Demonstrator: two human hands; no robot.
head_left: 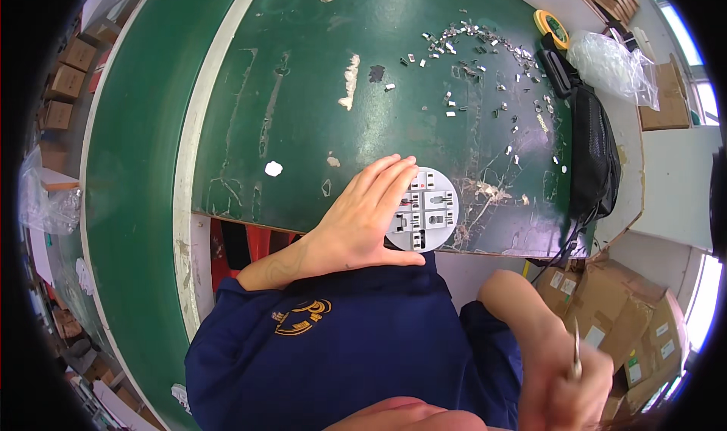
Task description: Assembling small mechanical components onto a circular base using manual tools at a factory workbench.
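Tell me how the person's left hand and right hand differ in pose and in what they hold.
The left hand lies flat on the green table, fingers on a round grey-white disc; the right hand is raised off the table, near the body. The left grips nothing; the right pinches thin metal tweezers. Both are bare.

small metal clips [485, 60] scattered on green table [303, 75] | black bag [592, 151] | yellow tape roll [551, 26] | cardboard boxes [628, 317]
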